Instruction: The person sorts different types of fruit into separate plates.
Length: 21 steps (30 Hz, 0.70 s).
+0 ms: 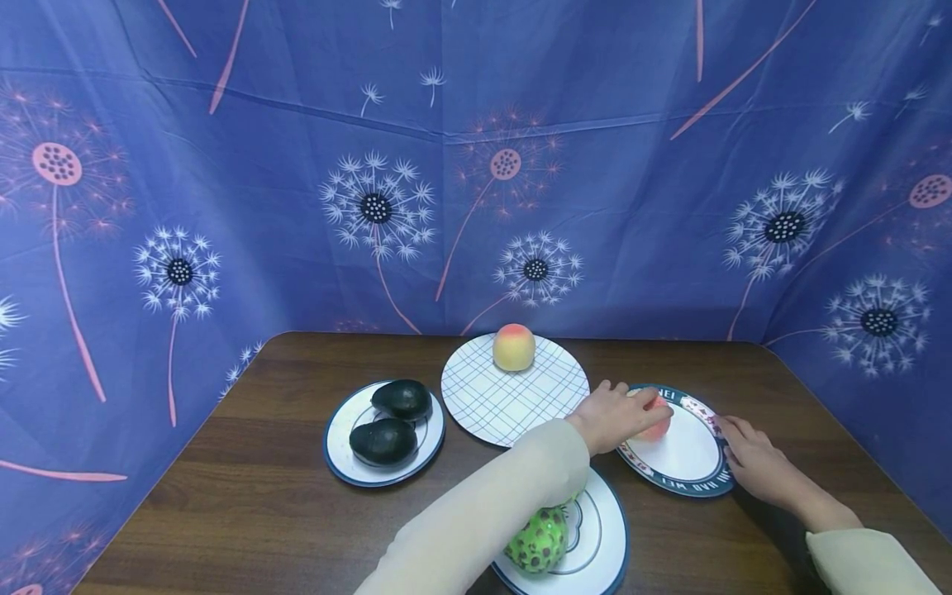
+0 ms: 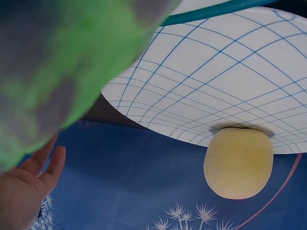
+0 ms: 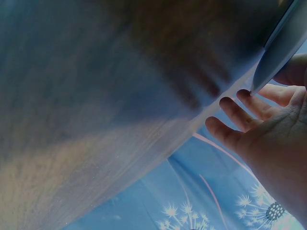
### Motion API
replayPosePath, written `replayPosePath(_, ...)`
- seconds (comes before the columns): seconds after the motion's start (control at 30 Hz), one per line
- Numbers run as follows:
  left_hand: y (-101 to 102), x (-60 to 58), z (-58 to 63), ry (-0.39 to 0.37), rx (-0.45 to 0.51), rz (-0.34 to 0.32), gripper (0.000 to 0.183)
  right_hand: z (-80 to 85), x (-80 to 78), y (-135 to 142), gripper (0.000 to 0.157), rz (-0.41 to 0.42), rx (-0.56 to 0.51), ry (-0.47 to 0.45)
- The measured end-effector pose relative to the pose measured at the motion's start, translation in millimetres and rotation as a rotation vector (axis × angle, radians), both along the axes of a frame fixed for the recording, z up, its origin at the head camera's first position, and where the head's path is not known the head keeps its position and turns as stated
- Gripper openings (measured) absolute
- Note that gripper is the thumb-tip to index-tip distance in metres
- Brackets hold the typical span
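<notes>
My left hand reaches across to the right and holds a pink peach on the plate with a patterned dark rim. The left wrist view shows only part of this hand; the peach is hidden there. My right hand rests at that plate's right edge, its fingers fairly straight and touching the rim, as the right wrist view also shows. Below my left forearm, a green dark-spotted fruit lies on a blue-rimmed white plate. It looms blurred in the left wrist view.
A yellow-red peach sits on a white plate with blue grid lines at the back. Two dark green avocado-like fruits lie on a blue-rimmed plate at left. The wooden table meets a blue dandelion-print cloth behind.
</notes>
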<state>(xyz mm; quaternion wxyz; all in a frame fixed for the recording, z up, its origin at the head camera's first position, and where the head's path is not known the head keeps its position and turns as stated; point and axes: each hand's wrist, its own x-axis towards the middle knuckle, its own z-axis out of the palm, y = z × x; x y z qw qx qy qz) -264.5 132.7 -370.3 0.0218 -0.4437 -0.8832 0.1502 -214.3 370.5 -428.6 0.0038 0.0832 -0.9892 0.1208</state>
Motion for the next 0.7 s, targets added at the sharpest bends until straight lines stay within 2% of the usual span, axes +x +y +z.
replayPosePath(0.4, 1.0, 1.9, 0.1, 0.035, 0.023, 0.003, 0.074, -1.2, -1.1, 0.9, 0.053, -0.001, 0.005, -0.005)
replayPosePath(0.5, 0.8, 1.4, 1.2, 0.012, 0.029, 0.002, 0.074, -1.4, -1.3, 0.9, 0.053, -0.003, 0.005, -0.006)
replayPosePath(0.7, -2.9, -0.7, 4.1, -0.083, 0.064, 0.003, 0.075, -2.1, -2.3, 1.4, 0.052, -0.008, 0.006, -0.015)
